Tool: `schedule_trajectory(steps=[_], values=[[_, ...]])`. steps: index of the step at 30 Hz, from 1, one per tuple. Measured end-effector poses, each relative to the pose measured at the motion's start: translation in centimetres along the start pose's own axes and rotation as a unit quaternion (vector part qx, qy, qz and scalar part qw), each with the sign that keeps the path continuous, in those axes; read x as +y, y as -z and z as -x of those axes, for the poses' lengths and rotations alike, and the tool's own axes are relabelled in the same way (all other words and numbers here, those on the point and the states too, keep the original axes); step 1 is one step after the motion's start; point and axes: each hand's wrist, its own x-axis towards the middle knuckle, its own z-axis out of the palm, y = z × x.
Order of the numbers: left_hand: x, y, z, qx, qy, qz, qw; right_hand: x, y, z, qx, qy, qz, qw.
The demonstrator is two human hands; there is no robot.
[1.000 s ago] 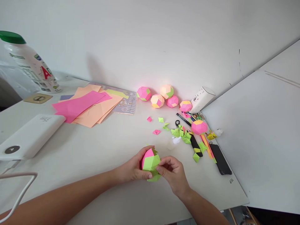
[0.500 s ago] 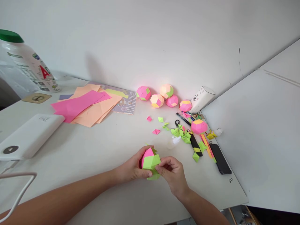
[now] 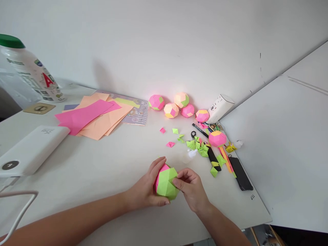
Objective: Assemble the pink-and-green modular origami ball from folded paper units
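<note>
A pink and green folded paper ball [image 3: 165, 182] sits between both my hands just above the white table [image 3: 107, 164]. My left hand [image 3: 146, 188] cups its left side, fingers curled over the top and thumb under it. My right hand [image 3: 191, 188] pinches the ball's right edge with fingertips pressed together. Several finished paper balls [image 3: 171, 110] lie by the wall, and one more pink ball [image 3: 217, 138] rests on clutter to the right. Small green and pink folded pieces [image 3: 197, 145] are scattered beyond my hands.
Pink and orange paper sheets [image 3: 94, 114] lie at back left over a patterned pad. A white power bank [image 3: 29, 150] and a green-capped bottle [image 3: 32, 73] sit on the left. A black phone [image 3: 240, 173], pens, scissors and a white box [image 3: 219, 107] crowd the right side.
The ball has been turned in my hands, so a wide green face shows now and less pink. My left fingers have spread higher over its top.
</note>
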Motion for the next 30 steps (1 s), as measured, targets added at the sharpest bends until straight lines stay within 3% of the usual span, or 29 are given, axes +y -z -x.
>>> schedule_trajectory(steps=[2, 4, 10, 19, 30], values=[[-0.27, -0.16, 0.05, 0.019, -0.052, -0.114, 0.992, 0.07, -0.07, -0.02, 0.001, -0.007, -0.008, 1.000], [-0.42, -0.20, 0.07, 0.009, -0.064, -0.152, 0.986, 0.23, -0.22, -0.03, 0.001, -0.013, -0.004, 1.000], [-0.36, -0.33, 0.21, -0.027, -0.054, -0.079, 0.995, 0.80, -0.66, 0.01, -0.006, -0.016, 0.008, 1.000], [-0.47, -0.36, 0.18, -0.015, -0.031, -0.075, 0.997, 0.58, -0.93, 0.16, -0.002, -0.022, 0.018, 1.000], [-0.15, -0.45, 0.01, 0.000, -0.049, -0.080, 0.996, 0.73, -0.97, 0.16, -0.009, -0.003, 0.042, 0.999]])
